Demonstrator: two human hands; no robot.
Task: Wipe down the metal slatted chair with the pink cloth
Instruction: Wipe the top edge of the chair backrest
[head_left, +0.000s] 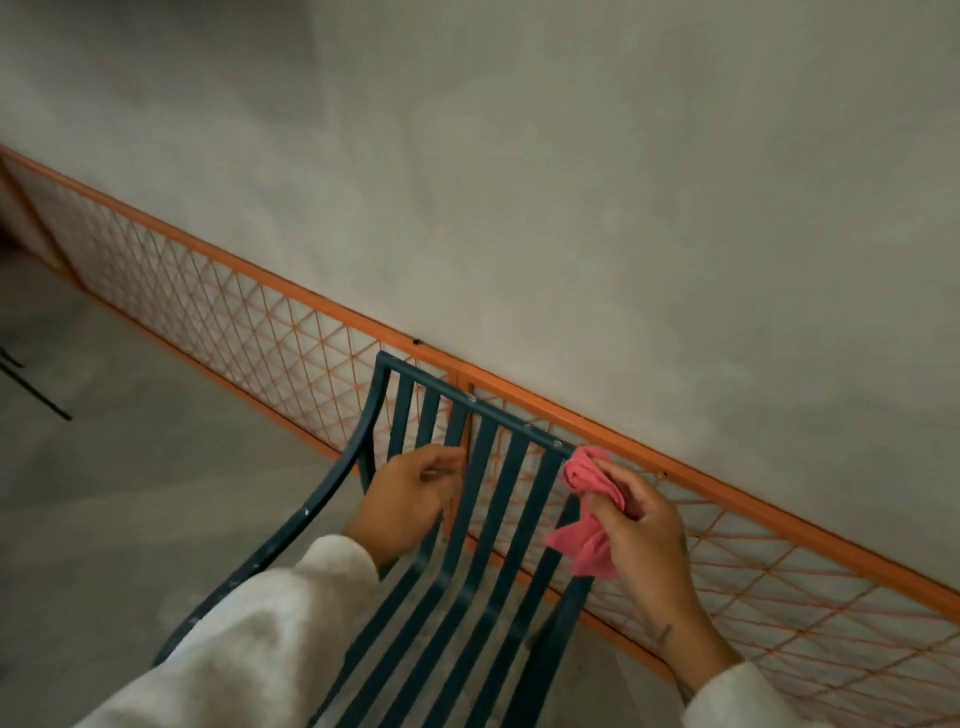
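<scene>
One view, head cam. Right hand (641, 525) pinches the bunched pink cloth (584, 475) against the right end of the top rail (467, 399) of the metal slatted chair (311, 512). Left hand (410, 499) curls its fingers round a slat (456, 428) mid-back, prob. to steady it.

Risks, as I judge them:
- The loose cloth tail hangs by the rightmost slat & could catch in a gap on a downstroke.
- The wad is small, so slat edges & backs may get missed.
- The chair back sits just beside the orange lattice panel (234, 301), so knuckles could scrape the wire.
- A hard push w/ a weak left grip could shift the chair.
- Pale specks on the frame may be paint, not dust.

Surface: mottled grey floor (130, 467), looks like concrete. Room: plain grey wall (571, 182) above the panel. Thin dark rods (36, 395) at far left, can't tell what.
</scene>
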